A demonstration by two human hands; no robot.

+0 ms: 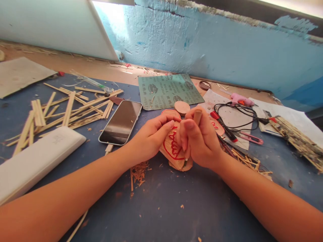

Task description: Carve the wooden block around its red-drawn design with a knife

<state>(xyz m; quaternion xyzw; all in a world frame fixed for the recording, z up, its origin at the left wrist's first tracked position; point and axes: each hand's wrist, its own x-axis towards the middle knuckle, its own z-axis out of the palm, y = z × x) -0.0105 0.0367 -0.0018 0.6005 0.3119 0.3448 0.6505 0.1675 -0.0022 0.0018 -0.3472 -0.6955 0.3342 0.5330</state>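
Note:
In the head view, my left hand (148, 139) is closed on the upper left edge of a thin wooden piece (174, 146) marked with red lettering and a red outline. My right hand (202, 141) grips a carving tool (198, 116) by its wooden handle. The tool's narrow metal end points down to the lower right edge of the wood and seems to touch it. Fingers hide the upper part of the piece. Just behind the hands lies a plain wooden disc (182, 108); a red-marked disc (217, 126) is partly covered by my right hand.
A phone (121, 122), a white power bank (40, 161) and loose wooden sticks (68, 109) lie on the left. Green sandpaper (169, 90) is behind. On the right are a black cable (236, 116), a pink glue gun (242, 100) and bark (299, 141). Shavings (139, 173) lie nearby.

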